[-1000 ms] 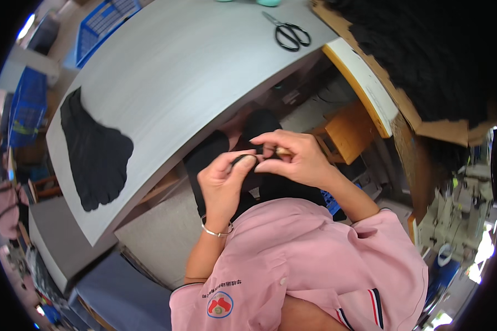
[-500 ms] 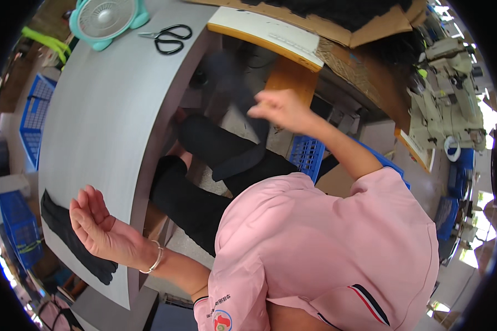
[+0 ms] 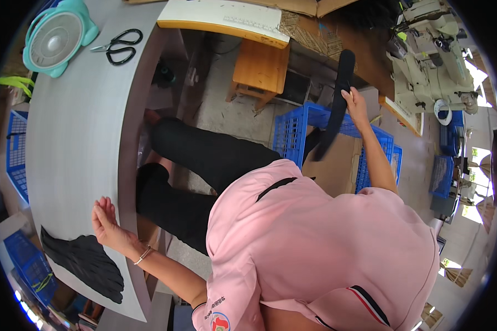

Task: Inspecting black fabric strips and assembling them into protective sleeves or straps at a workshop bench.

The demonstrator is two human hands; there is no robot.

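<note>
My right hand (image 3: 357, 108), out to the right, pinches a long black fabric strip (image 3: 339, 91) near its middle. One rounded end of the strip points up and the other hangs down over a blue plastic basket (image 3: 290, 132). My left hand (image 3: 111, 227) hovers by the near part of the grey table, palm turned up, fingers loosely curled with nothing visible in them. On the table beside it lies a pile of black fabric pieces (image 3: 85, 263), fanned out and overlapping.
Black-handled scissors (image 3: 121, 47) and a teal fan (image 3: 58, 41) rest on the grey table (image 3: 77, 138). A wooden stool (image 3: 259, 69) stands beneath a white-topped bench (image 3: 226, 19). Brown cardboard (image 3: 337, 165) shows in the basket. Sewing machines (image 3: 436, 49) stand at right.
My right hand has swung right with the black strip, from over my legs to above the basket. My left hand has shifted slightly right, its fingers drawn closer together. The view has turned right.
</note>
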